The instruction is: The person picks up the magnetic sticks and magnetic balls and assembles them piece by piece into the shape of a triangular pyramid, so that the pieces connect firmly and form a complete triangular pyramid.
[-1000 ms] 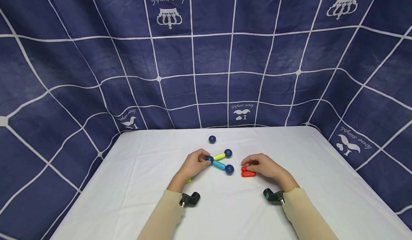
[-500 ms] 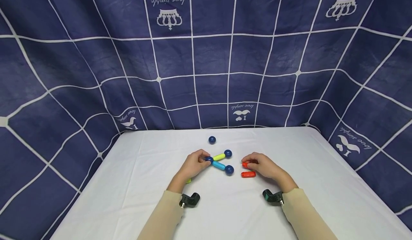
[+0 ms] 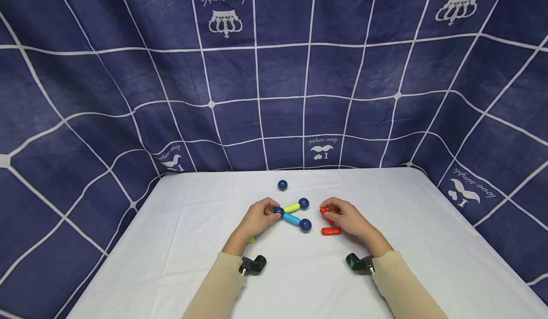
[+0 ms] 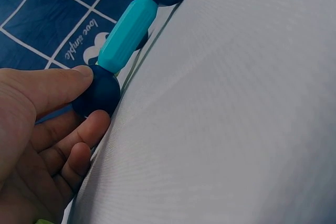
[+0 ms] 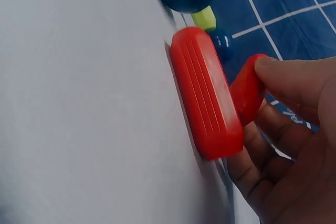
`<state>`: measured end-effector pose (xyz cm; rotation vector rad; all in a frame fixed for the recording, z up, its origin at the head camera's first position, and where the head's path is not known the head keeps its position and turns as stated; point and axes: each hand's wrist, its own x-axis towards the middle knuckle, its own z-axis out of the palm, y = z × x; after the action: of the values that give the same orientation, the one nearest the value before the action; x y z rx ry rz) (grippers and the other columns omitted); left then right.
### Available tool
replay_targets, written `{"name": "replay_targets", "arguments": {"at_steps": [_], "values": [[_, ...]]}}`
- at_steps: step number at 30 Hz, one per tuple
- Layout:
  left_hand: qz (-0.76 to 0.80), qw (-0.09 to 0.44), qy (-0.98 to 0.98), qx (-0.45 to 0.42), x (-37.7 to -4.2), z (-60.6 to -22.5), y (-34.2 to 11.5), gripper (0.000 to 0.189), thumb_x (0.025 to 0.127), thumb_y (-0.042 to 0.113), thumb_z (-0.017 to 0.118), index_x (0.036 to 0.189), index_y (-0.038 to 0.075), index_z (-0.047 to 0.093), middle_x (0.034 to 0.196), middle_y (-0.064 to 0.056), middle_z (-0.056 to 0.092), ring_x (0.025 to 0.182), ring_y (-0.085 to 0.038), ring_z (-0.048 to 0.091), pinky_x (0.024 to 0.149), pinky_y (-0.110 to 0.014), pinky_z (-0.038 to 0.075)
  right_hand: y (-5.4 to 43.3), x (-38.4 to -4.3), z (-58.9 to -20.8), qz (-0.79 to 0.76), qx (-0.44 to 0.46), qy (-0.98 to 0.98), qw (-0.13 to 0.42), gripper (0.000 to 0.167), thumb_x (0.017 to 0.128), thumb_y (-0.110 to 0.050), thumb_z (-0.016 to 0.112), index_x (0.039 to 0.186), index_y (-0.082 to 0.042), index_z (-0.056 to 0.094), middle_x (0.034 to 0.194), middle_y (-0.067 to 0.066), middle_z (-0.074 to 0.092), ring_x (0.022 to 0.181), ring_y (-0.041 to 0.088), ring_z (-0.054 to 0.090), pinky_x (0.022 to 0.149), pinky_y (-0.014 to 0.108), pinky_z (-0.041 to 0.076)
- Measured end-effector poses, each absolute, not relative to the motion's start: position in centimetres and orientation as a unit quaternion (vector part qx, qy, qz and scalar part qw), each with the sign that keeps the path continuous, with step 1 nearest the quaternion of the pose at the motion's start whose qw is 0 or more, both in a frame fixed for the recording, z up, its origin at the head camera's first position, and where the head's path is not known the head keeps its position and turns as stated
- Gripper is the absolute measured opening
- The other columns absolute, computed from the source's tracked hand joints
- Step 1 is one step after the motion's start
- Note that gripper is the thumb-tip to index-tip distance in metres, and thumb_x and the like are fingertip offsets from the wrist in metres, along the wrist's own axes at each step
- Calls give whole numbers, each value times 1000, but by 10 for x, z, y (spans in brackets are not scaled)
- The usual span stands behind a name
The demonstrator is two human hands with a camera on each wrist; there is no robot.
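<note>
My left hand (image 3: 258,217) pinches a dark blue ball (image 4: 102,94) between thumb and fingers, low at the white cloth. From that ball a yellow-green rod (image 3: 292,208) and a light blue rod (image 3: 292,219) spread out in a V. Each ends in another dark blue ball, one far (image 3: 304,203) and one near (image 3: 305,225). To the right, my right hand (image 3: 348,218) holds a short red rod (image 5: 248,90) between thumb and fingers, tilted. A second red rod (image 5: 205,93), grooved along its side, lies on the cloth just in front of that hand.
A loose dark blue ball (image 3: 282,185) sits towards the back of the white-covered table (image 3: 205,271). Part of a yellow-green piece (image 3: 251,239) shows beside my left wrist. A blue gridded cloth (image 3: 282,72) walls the table at the back and sides.
My right hand has drawn one red rod away from the other, moved it slightly back and turned it to a slant. The left hand and the joined pieces have stayed put.
</note>
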<state>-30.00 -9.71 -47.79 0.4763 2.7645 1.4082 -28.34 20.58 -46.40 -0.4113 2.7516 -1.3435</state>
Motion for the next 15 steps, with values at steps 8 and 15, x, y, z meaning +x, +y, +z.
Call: {"name": "replay_targets", "arguments": {"at_steps": [8,15], "values": [[452,5,879,153,-300,-477,-96,22,91,18,74,111,15,69,94,-1,69,78,-12,58,71,-27,48,195,-281,-457,-522,-130,843,23,24,95,-11,66,118,-5,66,101,15,67,75,16,66,67,28,58],[451,7,880,149,-301,-477,-96,22,91,18,74,112,15,68,96,0,70,79,-11,58,73,-28,49,181,-286,-451,-539,-107,835,-1,23,94,-13,68,116,-6,67,103,12,69,78,14,65,70,26,57]]}}
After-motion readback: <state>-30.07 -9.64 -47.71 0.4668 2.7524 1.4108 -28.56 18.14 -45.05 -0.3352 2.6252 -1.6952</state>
